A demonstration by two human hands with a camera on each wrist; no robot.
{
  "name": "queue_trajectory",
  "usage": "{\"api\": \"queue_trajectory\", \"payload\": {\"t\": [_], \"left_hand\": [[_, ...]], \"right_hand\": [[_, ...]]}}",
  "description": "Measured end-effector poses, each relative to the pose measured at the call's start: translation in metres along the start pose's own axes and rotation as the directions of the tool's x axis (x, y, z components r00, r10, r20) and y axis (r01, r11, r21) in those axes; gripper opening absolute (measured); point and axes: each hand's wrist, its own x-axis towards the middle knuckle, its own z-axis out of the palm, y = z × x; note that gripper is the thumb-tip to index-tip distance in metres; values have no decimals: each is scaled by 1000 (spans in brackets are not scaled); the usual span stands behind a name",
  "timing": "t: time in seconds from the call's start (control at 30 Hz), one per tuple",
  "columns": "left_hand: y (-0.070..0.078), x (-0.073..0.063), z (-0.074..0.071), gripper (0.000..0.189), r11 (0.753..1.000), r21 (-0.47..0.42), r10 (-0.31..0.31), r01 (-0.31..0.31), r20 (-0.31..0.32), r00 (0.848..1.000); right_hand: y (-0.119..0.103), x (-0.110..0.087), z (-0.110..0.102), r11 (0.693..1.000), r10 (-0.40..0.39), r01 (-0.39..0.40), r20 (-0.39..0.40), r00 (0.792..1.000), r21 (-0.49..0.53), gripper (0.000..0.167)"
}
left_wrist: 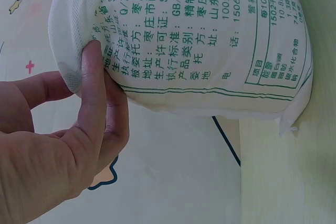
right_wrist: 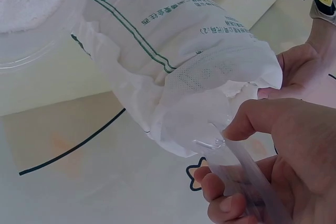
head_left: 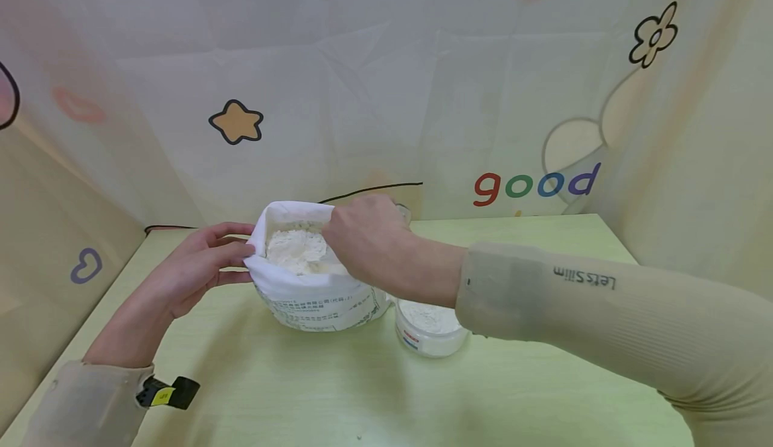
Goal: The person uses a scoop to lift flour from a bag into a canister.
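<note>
A white cloth flour bag point(head_left: 320, 303) with green print stands on the table, its rim folded outward. White flour point(head_left: 296, 249) shows inside. At the bag's left side my left hand point(head_left: 208, 259) pinches the folded rim point(left_wrist: 71, 35) between thumb and fingers. Over the right side of the opening, my right hand point(head_left: 374, 239) grips the handle of a clear plastic scoop point(right_wrist: 244, 171). The scoop's far end points into the bag and is mostly hidden. Right of the bag, partly behind my right forearm, sits a clear round tub point(head_left: 431, 345) containing white powder.
A pale green table point(head_left: 314, 393) lies under everything. Behind it hangs a patterned curtain point(head_left: 386, 111) with a star and the word "good", and more curtain hangs at both sides. A black strap with a yellow label point(head_left: 169, 393) is at my left cuff.
</note>
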Motion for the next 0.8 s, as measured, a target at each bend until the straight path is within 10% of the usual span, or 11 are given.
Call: {"api": "queue_trajectory", "payload": {"t": [0.8], "left_hand": [[0,0,3,55,1000,25,4,-4,-8,1000]], "right_hand": [[-2,5,22,985,14,-12,8,1000,-170,19]]}}
